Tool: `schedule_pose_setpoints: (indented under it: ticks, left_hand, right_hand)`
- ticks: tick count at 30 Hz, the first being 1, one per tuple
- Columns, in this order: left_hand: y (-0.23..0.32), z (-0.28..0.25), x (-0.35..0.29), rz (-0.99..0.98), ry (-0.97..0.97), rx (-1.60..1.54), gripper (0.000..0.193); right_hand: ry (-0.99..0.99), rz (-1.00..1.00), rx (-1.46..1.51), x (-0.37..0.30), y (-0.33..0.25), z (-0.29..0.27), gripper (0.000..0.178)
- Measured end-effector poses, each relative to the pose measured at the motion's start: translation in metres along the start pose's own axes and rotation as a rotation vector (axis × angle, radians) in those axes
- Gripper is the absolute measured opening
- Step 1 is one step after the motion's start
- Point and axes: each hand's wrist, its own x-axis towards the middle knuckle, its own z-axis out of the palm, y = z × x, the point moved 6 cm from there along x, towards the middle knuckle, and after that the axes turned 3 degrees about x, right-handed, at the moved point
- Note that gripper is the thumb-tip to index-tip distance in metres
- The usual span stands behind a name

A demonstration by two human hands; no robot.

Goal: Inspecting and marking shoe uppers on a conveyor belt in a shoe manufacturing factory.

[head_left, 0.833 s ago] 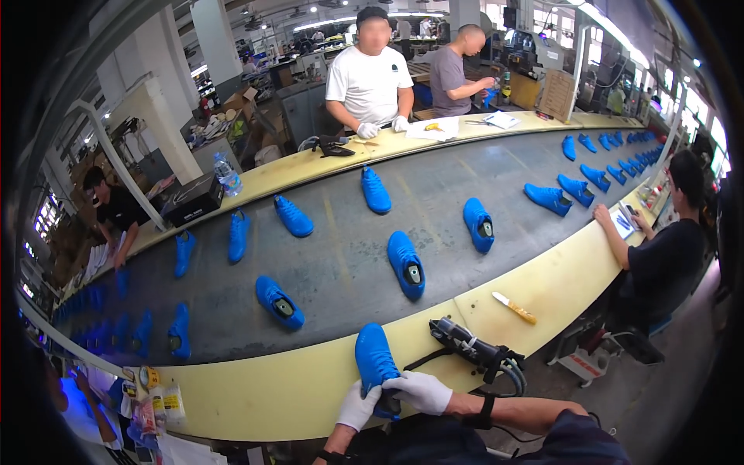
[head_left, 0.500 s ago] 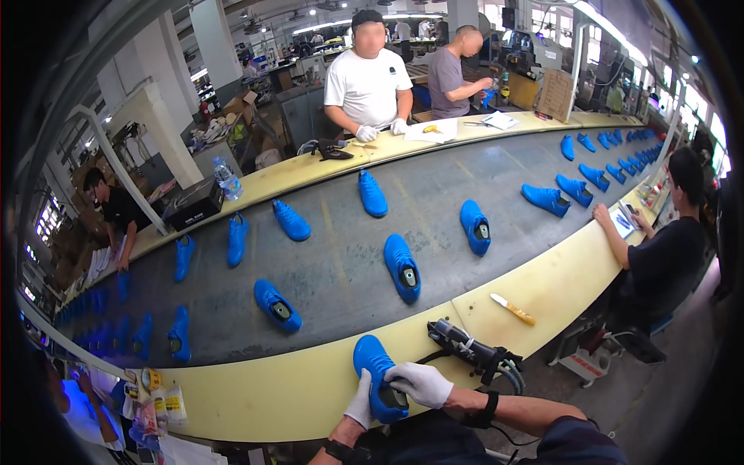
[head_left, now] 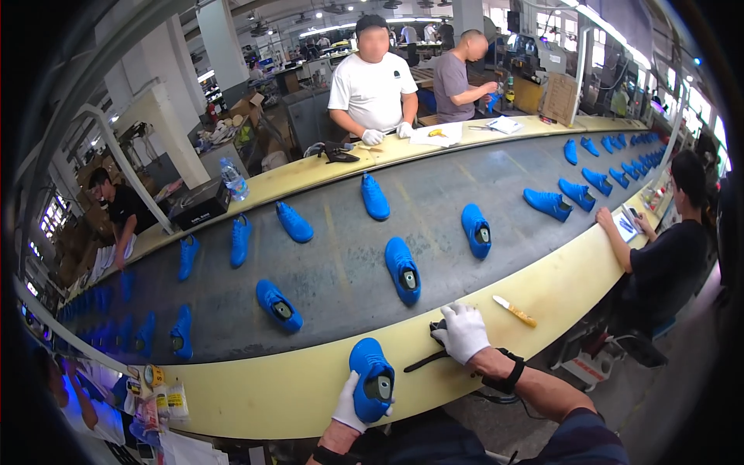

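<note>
A blue shoe [head_left: 370, 376] is held over the near ledge by my left hand [head_left: 350, 403], its gloved fingers wrapped round the heel end. The shoe's toe points away from me, and its opening shows a dark insole with a pale patch. To the right, my gloved right hand [head_left: 463, 332] is closed over a black hand-held tool [head_left: 438, 335] lying on the ledge. A black cable or strap [head_left: 426, 361] reaches out beside it. Most of the tool is hidden under the hand and wrist. Farther right on the ledge lies a knife with a yellowish handle [head_left: 515, 311].
Beyond the ledge [head_left: 271, 403] runs a grey conveyor belt [head_left: 333, 263] carrying several blue shoes in two rows. Across it, a person in a white shirt [head_left: 372, 93] stands by the far ledge; another person [head_left: 682, 232] sits at the right. Tape and packets [head_left: 167, 399] lie at the near left.
My right hand has let go of the shoe and moved up and right onto the black tool. The left hand keeps the shoe, now turned slightly.
</note>
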Motion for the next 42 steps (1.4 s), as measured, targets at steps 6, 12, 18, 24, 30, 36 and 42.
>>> schedule_pose_setpoints:
  ticks: [6,12,18,24,30,36,42]
  left_hand:
    - [0.025,0.028,0.004,-0.04,0.129,-0.054,0.062]
    - [0.038,0.049,0.013,-0.091,0.216,-0.018,0.056]
    - [0.038,0.056,0.019,-0.084,0.261,-0.105,0.049]
    - [0.038,0.065,0.024,-0.074,0.267,-0.085,0.054]
    - [0.033,0.077,0.035,-0.071,0.286,-0.013,0.054]
    - [0.043,0.057,0.015,-0.015,0.185,-0.122,0.057]
    - [0.038,0.012,-0.006,-0.059,0.261,-0.343,0.065]
  right_hand:
    - [-0.442,0.417,0.136,-0.005,0.032,0.033,0.043]
    - [-0.531,0.461,0.132,-0.006,0.033,0.036,0.047]
    - [-0.317,0.389,0.316,-0.032,0.028,0.021,0.042]
    - [-0.142,0.332,0.455,-0.049,-0.029,-0.049,0.032]
    - [-0.264,-0.08,0.492,-0.021,-0.11,-0.077,0.043]
    - [-0.26,0.221,0.382,-0.004,-0.085,-0.051,0.04]
    - [-0.294,0.272,0.458,-0.017,-0.079,-0.047,0.037]
